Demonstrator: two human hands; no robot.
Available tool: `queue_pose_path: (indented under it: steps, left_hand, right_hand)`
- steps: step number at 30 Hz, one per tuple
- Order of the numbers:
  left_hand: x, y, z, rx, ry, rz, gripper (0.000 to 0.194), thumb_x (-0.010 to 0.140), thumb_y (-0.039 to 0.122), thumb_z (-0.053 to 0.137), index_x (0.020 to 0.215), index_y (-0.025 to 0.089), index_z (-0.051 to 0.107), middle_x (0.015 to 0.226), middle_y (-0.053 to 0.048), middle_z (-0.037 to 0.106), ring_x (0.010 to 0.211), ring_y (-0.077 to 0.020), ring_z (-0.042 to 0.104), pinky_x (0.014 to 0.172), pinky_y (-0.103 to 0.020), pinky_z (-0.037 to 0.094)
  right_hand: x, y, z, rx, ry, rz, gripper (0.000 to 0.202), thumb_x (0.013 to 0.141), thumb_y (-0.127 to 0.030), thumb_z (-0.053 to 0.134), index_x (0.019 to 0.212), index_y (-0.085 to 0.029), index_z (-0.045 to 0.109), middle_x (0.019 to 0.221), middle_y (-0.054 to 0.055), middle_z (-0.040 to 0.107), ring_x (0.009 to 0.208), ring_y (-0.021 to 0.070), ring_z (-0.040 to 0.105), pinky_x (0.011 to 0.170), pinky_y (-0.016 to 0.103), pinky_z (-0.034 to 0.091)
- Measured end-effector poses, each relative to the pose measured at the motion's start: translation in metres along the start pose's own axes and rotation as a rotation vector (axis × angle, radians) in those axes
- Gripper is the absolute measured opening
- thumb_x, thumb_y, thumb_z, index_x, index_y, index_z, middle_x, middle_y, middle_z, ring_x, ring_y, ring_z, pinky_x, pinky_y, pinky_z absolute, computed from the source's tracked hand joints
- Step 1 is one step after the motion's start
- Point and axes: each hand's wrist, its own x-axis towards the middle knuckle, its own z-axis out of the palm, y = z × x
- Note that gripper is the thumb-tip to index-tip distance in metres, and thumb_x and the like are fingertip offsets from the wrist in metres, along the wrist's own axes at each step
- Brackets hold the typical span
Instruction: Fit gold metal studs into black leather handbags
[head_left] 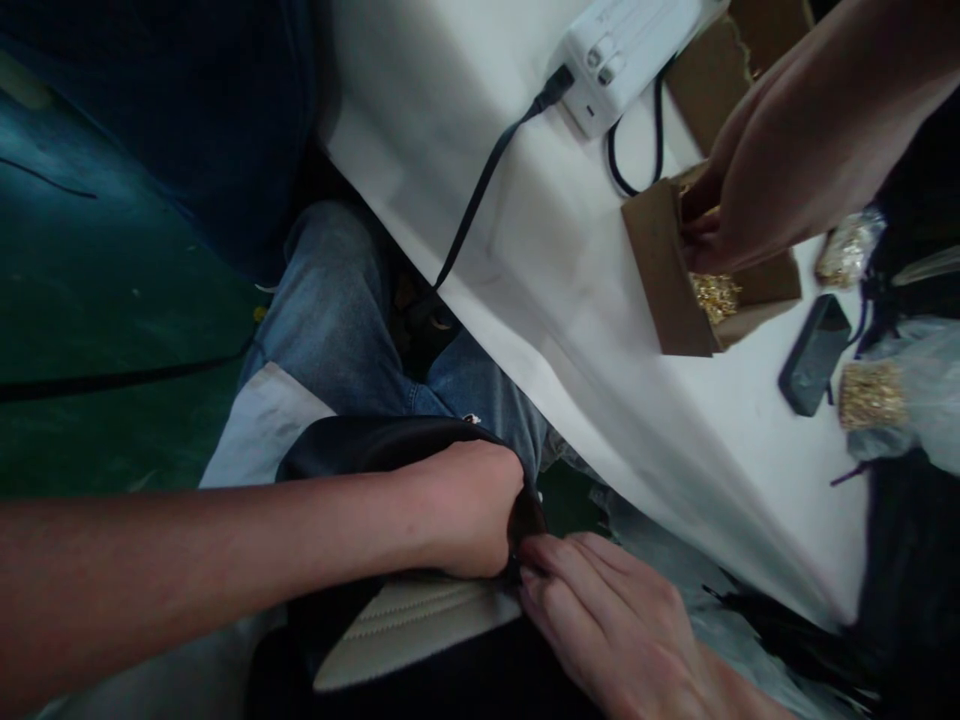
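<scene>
A dark cap (375,440) with a cream brim (412,625) stitched in rows lies over the lap, its glossy dark part bulging behind my left forearm. My left hand (480,510) is closed at the cap's edge, fingers curled out of sight. Right beside it, my right hand (607,620) pinches the same dark edge between thumb and fingers. Whatever small thing may lie between the fingertips is hidden.
Another person's hand (739,200) reaches into a cardboard box (667,280) of small gold-coloured pieces on the white table (525,250). A white power bank (622,60) with a black cable (487,180), a dark device (814,355) and bagged gold pieces (874,395) lie around it.
</scene>
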Motion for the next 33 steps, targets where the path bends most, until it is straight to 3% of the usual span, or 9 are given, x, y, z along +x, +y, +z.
queue_pose_path:
  steps: [5,9,21,30,33]
  left_hand:
    - [0.002,0.004,-0.006,0.051,-0.027,0.015,0.006,0.078,0.012,0.081,0.084,0.012,0.083,0.08,-0.015,0.081,0.074,-0.0274,0.074,0.054,-0.031,0.04]
    - [0.001,0.002,-0.005,0.043,-0.027,0.023,0.007,0.079,0.013,0.08,0.085,0.014,0.083,0.08,-0.012,0.082,0.074,-0.0264,0.074,0.055,-0.03,0.041]
    - [-0.008,-0.005,-0.006,-0.068,-0.013,-0.044,0.009,0.08,0.011,0.079,0.088,0.016,0.081,0.085,-0.009,0.083,0.073,-0.0221,0.073,0.054,-0.028,0.039]
    - [-0.002,-0.003,-0.021,-0.002,-0.154,-0.016,0.01,0.083,0.008,0.076,0.09,0.01,0.082,0.087,-0.012,0.085,0.073,-0.023,0.074,0.056,-0.029,0.044]
    - [0.002,-0.009,-0.021,-0.067,-0.202,-0.014,0.008,0.086,0.012,0.075,0.089,0.012,0.082,0.079,-0.008,0.083,0.065,-0.0199,0.075,0.056,-0.024,0.05]
  right_hand:
    - [0.0,0.002,-0.004,0.026,-0.036,-0.021,0.044,0.121,-0.01,0.03,0.111,-0.008,0.073,0.106,0.015,0.08,0.089,0.0242,0.072,0.08,0.038,0.055]
    - [-0.001,0.002,-0.003,0.051,-0.016,-0.003,0.035,0.118,-0.007,0.038,0.114,-0.01,0.073,0.111,0.015,0.081,0.096,0.0243,0.075,0.086,0.037,0.06]
    - [-0.005,0.008,0.004,0.03,0.004,-0.033,0.033,0.117,-0.007,0.04,0.108,-0.011,0.072,0.104,0.014,0.08,0.088,0.0225,0.073,0.082,0.037,0.06]
    - [-0.006,0.01,0.012,0.017,0.02,-0.057,0.018,0.113,-0.01,0.056,0.104,-0.016,0.07,0.103,0.011,0.079,0.087,0.0221,0.075,0.085,0.036,0.062]
    - [-0.006,0.011,0.011,-0.008,0.017,-0.051,0.016,0.114,-0.011,0.058,0.108,-0.016,0.072,0.107,0.012,0.081,0.091,0.0232,0.075,0.09,0.038,0.063]
